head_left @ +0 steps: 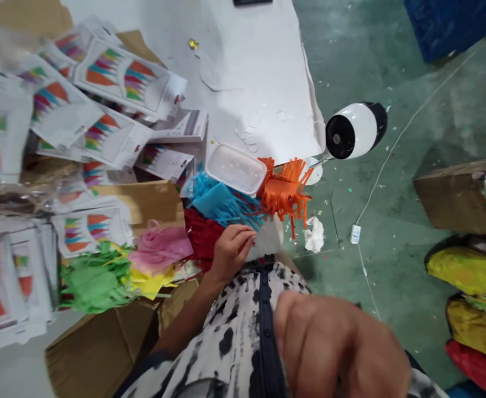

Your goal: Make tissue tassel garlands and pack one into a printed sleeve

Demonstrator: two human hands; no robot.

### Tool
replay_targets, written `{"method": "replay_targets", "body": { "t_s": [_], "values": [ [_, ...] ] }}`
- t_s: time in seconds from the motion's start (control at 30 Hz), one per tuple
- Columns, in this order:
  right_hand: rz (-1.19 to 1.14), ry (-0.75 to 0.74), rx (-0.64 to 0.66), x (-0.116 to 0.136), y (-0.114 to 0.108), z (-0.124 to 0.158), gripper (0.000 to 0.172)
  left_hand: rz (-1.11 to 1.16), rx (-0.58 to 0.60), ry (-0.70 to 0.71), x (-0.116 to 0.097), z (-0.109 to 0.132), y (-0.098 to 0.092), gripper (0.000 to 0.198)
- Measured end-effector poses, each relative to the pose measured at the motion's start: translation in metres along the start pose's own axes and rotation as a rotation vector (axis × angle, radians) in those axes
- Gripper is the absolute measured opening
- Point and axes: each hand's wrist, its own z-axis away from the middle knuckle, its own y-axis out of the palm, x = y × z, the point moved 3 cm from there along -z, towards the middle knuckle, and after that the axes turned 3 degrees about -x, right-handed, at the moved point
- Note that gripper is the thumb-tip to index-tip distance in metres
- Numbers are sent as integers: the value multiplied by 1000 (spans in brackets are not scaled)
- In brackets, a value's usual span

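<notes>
Close to my body at the table's front edge, my left hand (232, 251) has its fingers drawn together in a pinch; whatever lies in them is too small or hidden to make out. It is beside the dark red fringed paper (201, 235) and just below the blue fringed paper (220, 202). My right hand (338, 345) is raised near the camera, blurred, with the fingers curled closed; its grip is hidden. Orange fringed paper (284, 190) hangs over the table edge. A white plastic tray (237, 168) rests against the blue and orange bundles.
Printed packaging cards (114, 77) pile up on the left. Pink (160, 246), green (98, 276) and yellow (152, 282) fringed papers lie before them. An open cardboard box (102, 348) stands below. A black-and-white cylindrical device (357, 131) sits right of the white table (263, 66); a cable crosses the floor.
</notes>
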Motion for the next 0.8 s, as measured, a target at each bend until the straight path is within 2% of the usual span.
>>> {"method": "replay_targets", "body": {
  "t_s": [0.07,0.1,0.17,0.23,0.27,0.3,0.37,0.43,0.53,0.63,0.8],
  "values": [
    [52,-88,27,2,-13,7,24,24,75,4,-5,-2,21,13],
    [112,-127,-14,-2,-22,7,25,23,103,2,-6,-3,30,13],
    [272,-115,-151,-21,-46,4,19,10,139,-5,-7,-6,44,13],
    [404,2,-285,-56,-78,-4,15,-4,149,-19,-7,-11,54,13],
    [595,92,-388,-78,-98,-7,9,-8,150,-27,-7,-13,58,13],
    [770,199,-443,-102,-119,-9,11,-9,151,-33,-7,-15,61,13],
    [1053,372,-367,-153,-155,-15,24,-12,151,-43,-8,-18,68,13],
    [1268,491,-199,-197,-183,-19,23,-23,148,-55,-10,-19,73,13],
    [1467,544,2,-237,-206,-23,24,-32,130,-82,-11,-15,81,12],
    [1518,538,91,-249,-212,-26,27,-27,105,-105,-12,-9,89,11],
    [1425,454,153,-240,-217,-30,10,-26,30,-151,-9,-3,92,12]
  ]
}}
